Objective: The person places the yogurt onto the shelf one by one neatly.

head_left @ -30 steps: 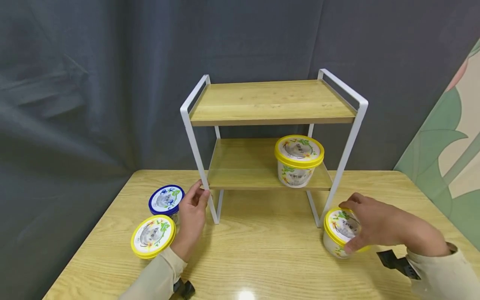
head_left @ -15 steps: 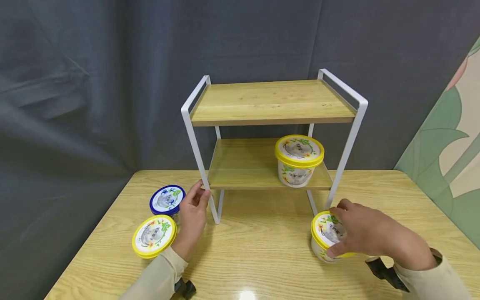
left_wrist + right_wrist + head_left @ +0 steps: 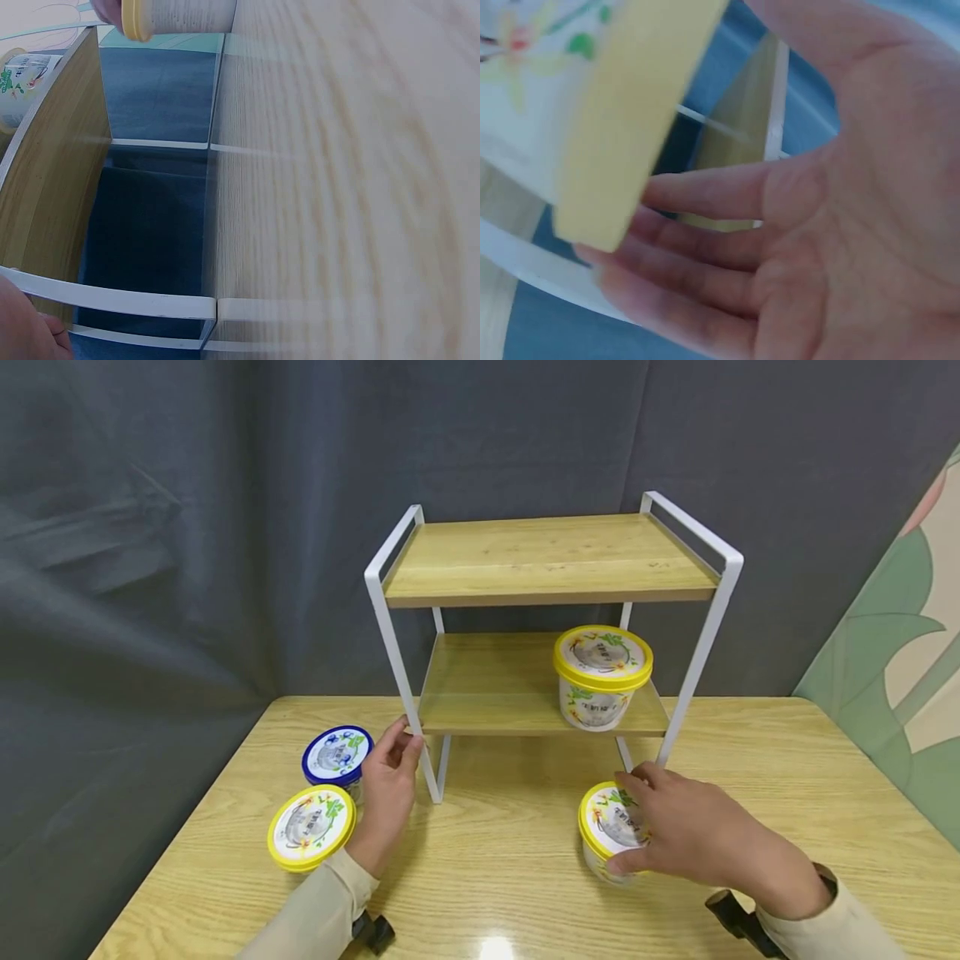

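Observation:
My right hand (image 3: 693, 831) grips a yellow-lidded tub (image 3: 611, 818) by its lid, in front of the rack's right side; the right wrist view shows my fingers (image 3: 705, 195) at the yellow rim (image 3: 622, 127). My left hand (image 3: 387, 793) holds the rack's white left front leg (image 3: 405, 681) at the lower shelf's corner, as the left wrist view also shows, with the hand (image 3: 30, 330) at its edge. Another yellow-lidded tub (image 3: 602, 672) stands upright on the right part of the lower shelf (image 3: 495, 685).
The rack's upper shelf (image 3: 547, 560) is above. Left of my left hand, a blue-lidded tub (image 3: 337, 754) and a yellow-lidded tub (image 3: 311, 828) stand on the wooden table (image 3: 480, 860). A dark curtain (image 3: 510, 435) hangs behind.
My right hand and the tub it grips have moved left, from beside the rack's right front leg. My left hand has stayed at the rack's leg.

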Available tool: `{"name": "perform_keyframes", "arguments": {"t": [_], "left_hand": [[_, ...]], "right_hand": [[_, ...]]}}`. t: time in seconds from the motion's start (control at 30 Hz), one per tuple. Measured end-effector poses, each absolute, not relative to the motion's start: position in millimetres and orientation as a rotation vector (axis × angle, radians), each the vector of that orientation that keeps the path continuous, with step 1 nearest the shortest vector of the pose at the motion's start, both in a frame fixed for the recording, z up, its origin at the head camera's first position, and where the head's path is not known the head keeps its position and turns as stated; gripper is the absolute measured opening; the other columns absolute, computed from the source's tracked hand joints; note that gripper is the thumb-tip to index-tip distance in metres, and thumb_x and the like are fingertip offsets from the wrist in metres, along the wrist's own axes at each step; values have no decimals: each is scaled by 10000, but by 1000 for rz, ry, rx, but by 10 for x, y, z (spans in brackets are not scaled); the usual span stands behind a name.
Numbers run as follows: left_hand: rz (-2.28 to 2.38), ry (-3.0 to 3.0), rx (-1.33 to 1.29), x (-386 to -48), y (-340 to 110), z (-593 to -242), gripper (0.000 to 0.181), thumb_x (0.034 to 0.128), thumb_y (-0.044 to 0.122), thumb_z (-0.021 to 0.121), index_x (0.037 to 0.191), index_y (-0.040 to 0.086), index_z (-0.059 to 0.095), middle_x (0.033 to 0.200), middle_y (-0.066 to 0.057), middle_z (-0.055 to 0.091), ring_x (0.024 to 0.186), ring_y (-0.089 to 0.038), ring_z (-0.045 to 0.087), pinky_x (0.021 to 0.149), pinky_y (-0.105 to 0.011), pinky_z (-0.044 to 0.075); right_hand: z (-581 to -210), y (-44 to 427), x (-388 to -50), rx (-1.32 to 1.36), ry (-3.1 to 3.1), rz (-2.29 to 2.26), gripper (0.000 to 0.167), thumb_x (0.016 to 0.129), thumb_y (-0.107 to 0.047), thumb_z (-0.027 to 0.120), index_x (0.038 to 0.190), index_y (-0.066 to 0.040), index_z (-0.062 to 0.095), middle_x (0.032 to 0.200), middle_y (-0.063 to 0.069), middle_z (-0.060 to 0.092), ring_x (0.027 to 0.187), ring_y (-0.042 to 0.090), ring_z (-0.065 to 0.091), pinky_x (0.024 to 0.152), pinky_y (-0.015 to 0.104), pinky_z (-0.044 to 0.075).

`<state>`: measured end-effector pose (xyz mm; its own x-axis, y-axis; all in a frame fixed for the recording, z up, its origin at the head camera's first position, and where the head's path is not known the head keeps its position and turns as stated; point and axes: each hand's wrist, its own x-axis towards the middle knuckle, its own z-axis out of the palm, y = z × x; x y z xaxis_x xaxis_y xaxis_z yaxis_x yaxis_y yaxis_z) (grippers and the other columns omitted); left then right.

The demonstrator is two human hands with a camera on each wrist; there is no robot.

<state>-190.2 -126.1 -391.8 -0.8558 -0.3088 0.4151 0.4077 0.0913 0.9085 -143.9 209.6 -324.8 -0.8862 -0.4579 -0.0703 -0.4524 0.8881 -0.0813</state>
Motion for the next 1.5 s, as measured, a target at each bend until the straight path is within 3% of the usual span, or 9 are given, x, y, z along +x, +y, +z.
{"name": "perform_keyframes", "arguments": {"t": [0.27, 0.5, 0.87, 1.07, 1.3, 1.5], "left_hand": [[-1827, -1872, -73, -1894, -1262, -3920, 302, 965, 52, 616, 1251, -45, 636, 830, 123, 563, 742, -14, 521, 652, -144, 435], [-1812, -1863, -125, -1891, -1266, -3923, 280, 968, 38, 610, 1230, -58, 643, 818, 127, 562, 726, -31, 517, 639, -150, 430], [-1813, -1873, -109, -1903, -1260, -3923, 291, 968, 57, 615, 1233, -62, 638, 829, 114, 565, 731, -15, 518, 649, -148, 432], [-1804, -1891, -89, -1893, -1276, -3918, 316, 972, 92, 614, 1256, -45, 633, 842, 114, 565, 747, -18, 526, 661, -148, 438], [-1808, -1877, -104, -1904, -1278, -3917, 295, 970, 76, 616, 1236, -49, 643, 829, 121, 565, 757, -14, 544, 677, -148, 451], [-1791, -1856, -147, -1913, -1277, -3941, 288, 966, 55, 616, 1226, -67, 638, 823, 126, 561, 750, -2, 541, 673, -144, 450]], "right_hand": [[-3308, 1964, -1433, -793, 3072, -183, 1068, 654, -802, 701, 1393, -50, 533, 1277, 149, 602, 999, 321, 664, 767, 489, 549], [-3387, 1891, -1476, -866, 3116, -253, 1013, 690, -766, 715, 1382, -53, 518, 1196, 100, 616, 923, 217, 632, 772, 444, 538], [-3480, 1899, -1551, -806, 3104, -443, 1046, 714, -804, 657, 1443, -82, 452, 1221, 109, 557, 948, 180, 577, 714, 384, 522], [-3544, 1837, -1589, -779, 3119, -529, 1051, 735, -733, 709, 1499, -94, 373, 1365, 148, 513, 1099, 262, 576, 760, 455, 542], [-3587, 1858, -1665, -795, 2998, -738, 1091, 734, -732, 706, 1516, -67, 336, 1469, 192, 427, 1268, 353, 503, 923, 552, 507], [-3622, 1970, -1748, -918, 2757, -969, 1140, 647, -524, 889, 1497, -24, 318, 1448, 235, 400, 1291, 409, 442, 977, 577, 449]]}}
